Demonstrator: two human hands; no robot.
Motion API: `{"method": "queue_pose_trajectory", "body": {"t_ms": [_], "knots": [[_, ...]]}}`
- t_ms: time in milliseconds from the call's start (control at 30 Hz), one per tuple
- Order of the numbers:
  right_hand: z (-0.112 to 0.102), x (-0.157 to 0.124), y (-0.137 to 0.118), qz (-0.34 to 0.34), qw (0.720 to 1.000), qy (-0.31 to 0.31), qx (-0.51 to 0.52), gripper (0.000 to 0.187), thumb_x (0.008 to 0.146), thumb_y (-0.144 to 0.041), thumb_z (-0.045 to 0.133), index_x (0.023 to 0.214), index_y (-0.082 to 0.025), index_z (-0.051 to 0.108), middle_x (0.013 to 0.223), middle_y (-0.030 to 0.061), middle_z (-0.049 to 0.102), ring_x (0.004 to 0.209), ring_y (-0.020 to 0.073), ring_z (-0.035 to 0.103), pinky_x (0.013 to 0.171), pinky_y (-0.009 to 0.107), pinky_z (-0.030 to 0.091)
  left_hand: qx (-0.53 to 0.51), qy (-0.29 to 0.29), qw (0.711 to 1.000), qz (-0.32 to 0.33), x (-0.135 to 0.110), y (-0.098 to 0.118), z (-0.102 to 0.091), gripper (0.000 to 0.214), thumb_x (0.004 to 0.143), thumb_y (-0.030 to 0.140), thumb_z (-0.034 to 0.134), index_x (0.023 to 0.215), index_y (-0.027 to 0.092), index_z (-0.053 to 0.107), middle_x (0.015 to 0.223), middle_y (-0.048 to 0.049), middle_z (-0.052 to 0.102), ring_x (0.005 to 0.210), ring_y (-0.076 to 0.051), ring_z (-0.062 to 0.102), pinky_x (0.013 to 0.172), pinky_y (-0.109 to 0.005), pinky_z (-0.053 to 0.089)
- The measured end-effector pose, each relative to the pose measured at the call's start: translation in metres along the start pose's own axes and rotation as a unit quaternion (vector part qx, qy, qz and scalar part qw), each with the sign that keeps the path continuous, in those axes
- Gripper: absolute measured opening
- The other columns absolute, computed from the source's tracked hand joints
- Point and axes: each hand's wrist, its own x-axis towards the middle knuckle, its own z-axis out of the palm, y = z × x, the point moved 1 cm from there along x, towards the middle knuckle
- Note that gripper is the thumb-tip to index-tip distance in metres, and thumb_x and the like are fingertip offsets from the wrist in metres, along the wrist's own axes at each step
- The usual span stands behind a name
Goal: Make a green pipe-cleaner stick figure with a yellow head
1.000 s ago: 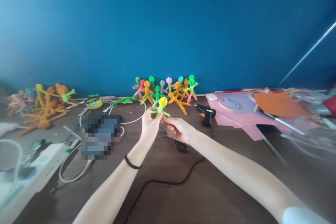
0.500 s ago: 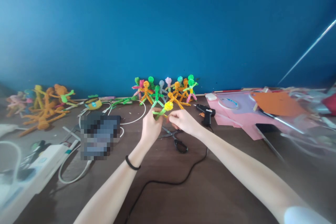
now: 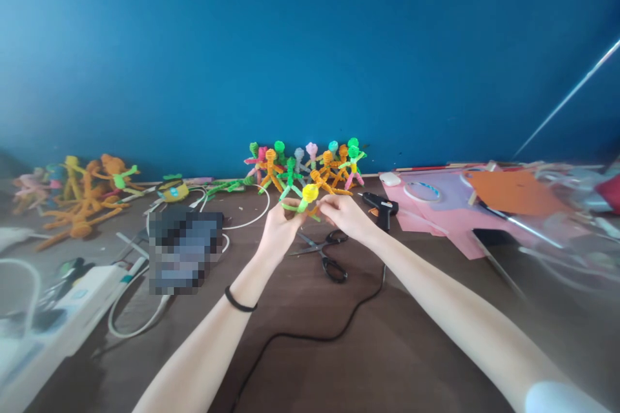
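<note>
Between my hands is a pipe-cleaner doll (image 3: 310, 193) with a coiled yellow head and light green limbs. My left hand (image 3: 281, 224) is closed on its left side, fingers pinching a green limb. My right hand (image 3: 343, 214) pinches at the doll's other side, around an orange or green limb; the fingertips partly hide it. Below the hands lie black-handled scissors (image 3: 333, 269) on the dark table (image 3: 314, 368). Behind the doll, several finished-looking pipe-cleaner dolls (image 3: 289, 174) in green, orange and pink lean against the blue wall.
A black glue gun (image 3: 382, 205) lies right of my right hand, its cord running across the table. Pink paper (image 3: 458, 232) and an orange sheet (image 3: 513, 192) lie farther right. At left are a blurred-out phone (image 3: 186, 251), a white power strip (image 3: 87, 310) and more pipe-cleaner dolls (image 3: 90, 200).
The doll has turned more upright, its green limb now stretching left under the head. My right hand has shifted slightly right and up, and more of the scissors shows.
</note>
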Motion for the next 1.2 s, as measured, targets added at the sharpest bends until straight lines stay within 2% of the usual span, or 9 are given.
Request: {"method": "queue_pose_trajectory", "body": {"t_ms": [100,233,467,633,767,933,1067,1200], "knots": [[0.000,0.000,0.000,-0.007,1.000,0.008,-0.006,0.033,0.081,-0.032,0.043,0.051,-0.018,0.038,0.044,-0.0060,0.037,0.041,0.0066,0.034,0.048,0.024,0.026,-0.058,-0.015,0.998,-0.023,0.000,-0.001,0.001,0.018,0.060,0.020,0.068,0.074,0.014,0.059,0.062,0.0000,0.063,0.059,-0.012,0.058,0.060,-0.024,0.044],[0.003,0.000,-0.002,0.019,1.000,0.003,0.024,0.032,0.082,-0.030,0.043,0.052,-0.018,0.037,0.043,-0.0061,0.035,0.040,0.0066,0.031,0.046,0.024,0.023,-0.140,-0.039,0.988,-0.045,-0.001,0.002,0.004,0.019,0.058,0.017,0.070,0.074,0.014,0.059,0.065,-0.0006,0.063,0.062,-0.011,0.060,0.065,-0.025,0.047],[0.021,-0.002,0.006,0.082,0.977,-0.036,0.195,0.026,0.080,-0.035,0.046,0.061,-0.018,0.046,0.042,-0.0075,0.030,0.039,0.0060,0.023,0.042,0.023,0.016,-0.226,-0.051,0.971,-0.064,-0.006,0.013,0.004,0.024,0.053,0.015,0.074,0.071,0.013,0.059,0.065,-0.0006,0.063,0.063,-0.012,0.060,0.066,-0.026,0.047],[0.031,-0.004,0.011,0.101,0.951,-0.066,0.285,0.031,0.074,-0.045,0.055,0.062,-0.017,0.047,0.042,-0.0089,0.028,0.039,0.0042,0.020,0.042,0.023,0.013,-0.197,-0.012,0.979,-0.047,-0.005,0.012,0.003,0.022,0.053,0.015,0.071,0.071,0.013,0.058,0.061,0.0007,0.061,0.056,-0.010,0.057,0.057,-0.022,0.044],[0.036,-0.007,0.009,0.105,0.947,-0.071,0.295,0.032,0.075,-0.045,0.053,0.063,-0.016,0.047,0.039,-0.0093,0.029,0.037,0.0037,0.022,0.041,0.022,0.013,-0.165,0.036,0.985,-0.032,-0.003,0.006,0.001,0.021,0.056,0.017,0.069,0.072,0.015,0.056,0.058,0.0024,0.059,0.050,-0.008,0.053,0.050,-0.021,0.040],[0.041,-0.010,0.006,0.095,0.943,-0.065,0.311,0.028,0.076,-0.041,0.050,0.071,-0.014,0.052,0.043,-0.0065,0.040,0.038,0.0052,0.031,0.040,0.022,0.017,-0.122,0.066,0.990,-0.003,-0.003,0.004,0.002,0.021,0.060,0.021,0.068,0.075,0.015,0.055,0.060,0.0022,0.060,0.050,-0.009,0.053,0.051,-0.022,0.040],[0.044,-0.012,0.003,0.105,0.933,-0.079,0.336,0.027,0.070,-0.039,0.056,0.074,-0.013,0.055,0.045,-0.0055,0.045,0.038,0.0054,0.034,0.041,0.022,0.019,-0.089,0.081,0.993,0.005,-0.006,0.005,0.002,0.020,0.061,0.022,0.067,0.076,0.015,0.056,0.064,0.0004,0.063,0.057,-0.011,0.057,0.054,-0.023,0.043],[0.042,-0.014,-0.002,0.101,0.951,-0.051,0.288,0.025,0.068,-0.038,0.059,0.067,-0.013,0.056,0.042,-0.0057,0.044,0.038,0.0055,0.033,0.041,0.022,0.019,-0.030,0.086,0.996,0.020,-0.006,0.004,0.001,0.019,0.062,0.025,0.066,0.077,0.017,0.057,0.067,-0.0007,0.064,0.060,-0.014,0.060,0.055,-0.025,0.044]]}}
